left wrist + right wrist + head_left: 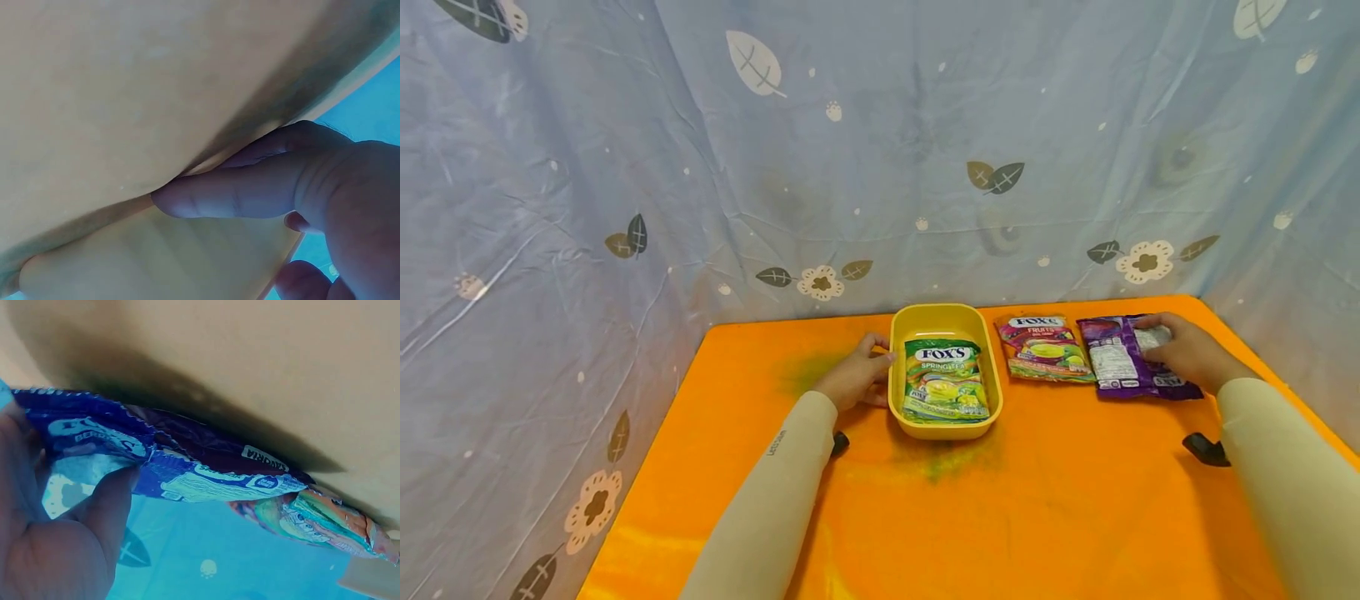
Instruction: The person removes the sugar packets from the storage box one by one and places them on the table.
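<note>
A yellow tray (945,431) stands near the back of the orange table, and a green Fox's Spring Tea candy packet (946,382) lies inside it. At the tray's left wall is my left hand (856,377), touching the outside; in the left wrist view its thumb (231,190) lies straight against the pale wall. My right hand (1187,350) pinches a purple candy packet (1116,358), back side up, by its right part. The right wrist view shows this purple packet (206,475) bent between thumb and fingers. Between tray and purple packet lies a Fox's Fruits candy packet (1047,350).
The orange table (1000,517) carries dark greenish stains around the tray. A blue-grey curtain (880,167) printed with leaves and flowers hangs behind and on both sides. Dark camera mounts (1206,450) show by both wrists.
</note>
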`<state>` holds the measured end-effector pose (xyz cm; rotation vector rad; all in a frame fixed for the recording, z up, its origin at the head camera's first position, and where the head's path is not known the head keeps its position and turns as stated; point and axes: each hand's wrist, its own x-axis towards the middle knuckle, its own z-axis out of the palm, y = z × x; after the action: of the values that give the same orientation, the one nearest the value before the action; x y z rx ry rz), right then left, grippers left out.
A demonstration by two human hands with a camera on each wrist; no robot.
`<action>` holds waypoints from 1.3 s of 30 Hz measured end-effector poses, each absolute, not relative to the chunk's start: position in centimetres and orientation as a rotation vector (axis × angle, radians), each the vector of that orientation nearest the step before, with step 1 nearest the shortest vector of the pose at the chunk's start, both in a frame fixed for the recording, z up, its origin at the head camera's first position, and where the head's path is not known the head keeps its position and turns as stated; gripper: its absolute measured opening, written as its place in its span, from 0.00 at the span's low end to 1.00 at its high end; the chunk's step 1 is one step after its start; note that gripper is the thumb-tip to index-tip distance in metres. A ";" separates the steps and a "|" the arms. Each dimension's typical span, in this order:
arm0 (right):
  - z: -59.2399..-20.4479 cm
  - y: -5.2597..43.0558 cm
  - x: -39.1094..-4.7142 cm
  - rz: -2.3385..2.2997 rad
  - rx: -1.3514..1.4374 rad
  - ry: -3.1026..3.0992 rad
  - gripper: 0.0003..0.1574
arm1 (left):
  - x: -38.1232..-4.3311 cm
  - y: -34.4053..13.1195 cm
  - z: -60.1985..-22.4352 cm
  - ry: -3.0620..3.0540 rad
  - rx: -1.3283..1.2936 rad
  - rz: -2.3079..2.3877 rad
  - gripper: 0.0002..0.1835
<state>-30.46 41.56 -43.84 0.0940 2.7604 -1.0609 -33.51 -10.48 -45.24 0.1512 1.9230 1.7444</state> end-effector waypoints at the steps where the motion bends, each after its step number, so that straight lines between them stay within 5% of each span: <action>1: -43.7 41.6 -30.3 -1.046 0.099 2.756 0.42 | -33.5 -10.5 -45.3 1.921 0.151 1.747 0.16; 7: -43.0 41.9 -29.8 -0.999 0.125 2.763 0.47 | -33.5 -10.6 -45.3 1.925 0.156 1.737 0.17; 17: -43.0 41.4 -29.7 -1.126 0.160 2.962 0.38 | -33.5 -10.6 -45.3 1.937 0.148 1.725 0.16; 23: -42.3 40.3 -29.6 -1.246 0.231 2.989 0.44 | -33.3 -10.5 -45.0 1.944 0.132 1.721 0.16; 29: -41.8 39.1 -29.7 -1.406 0.075 2.963 0.40 | -33.3 -10.5 -44.9 1.945 0.121 1.720 0.17; 39: -41.1 36.2 -30.2 -1.463 0.000 2.881 0.47 | -33.3 -10.4 -44.9 1.942 0.115 1.726 0.15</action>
<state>-30.23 36.23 -41.14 0.0002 2.8807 -1.4627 -33.31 -10.39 -44.90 0.1146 1.9416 1.7262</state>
